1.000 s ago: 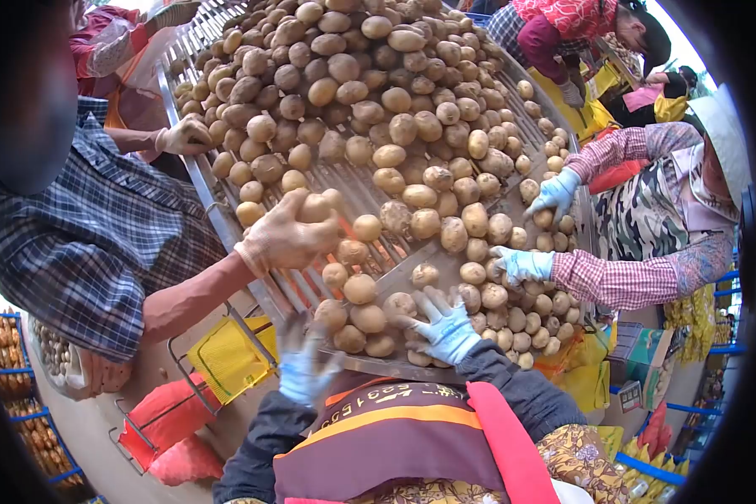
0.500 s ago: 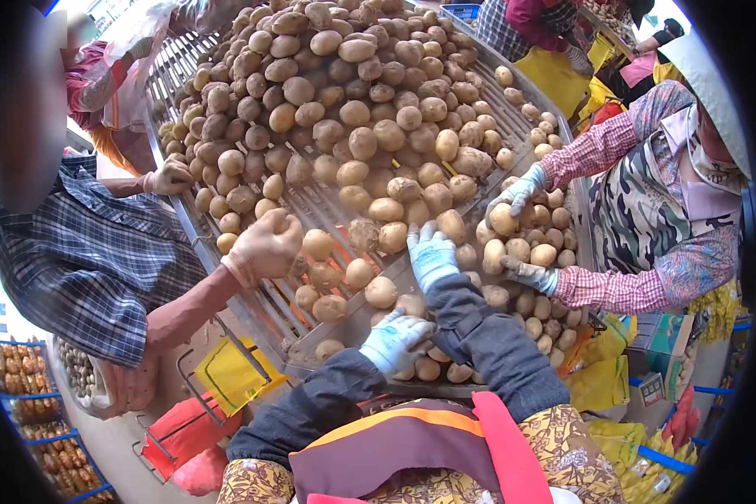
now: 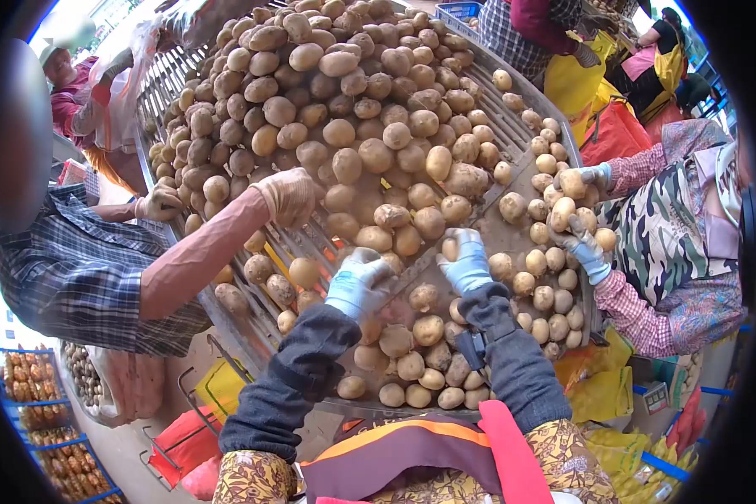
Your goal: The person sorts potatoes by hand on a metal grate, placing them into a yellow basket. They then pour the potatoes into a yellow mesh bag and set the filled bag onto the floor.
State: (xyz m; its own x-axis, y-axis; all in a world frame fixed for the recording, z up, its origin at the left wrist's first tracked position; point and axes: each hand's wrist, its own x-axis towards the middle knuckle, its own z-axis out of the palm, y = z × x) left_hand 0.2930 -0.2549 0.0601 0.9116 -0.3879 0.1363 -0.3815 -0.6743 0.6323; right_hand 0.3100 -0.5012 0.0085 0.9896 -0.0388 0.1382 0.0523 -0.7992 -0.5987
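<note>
Potatoes are covering a slatted table; the right hand is curling around one small potato, while the left hand is half-closing, its hold too blurred to tell.

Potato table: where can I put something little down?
A small bare metal patch shows between the left hand and right hand, just beyond the near potatoes. Bare slats show far left, beside the big pile. The pile and near potatoes are crowded.

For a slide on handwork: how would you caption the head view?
Left hand and right hand, blue-gloved, among potatoes heaped on a slatted table.
</note>
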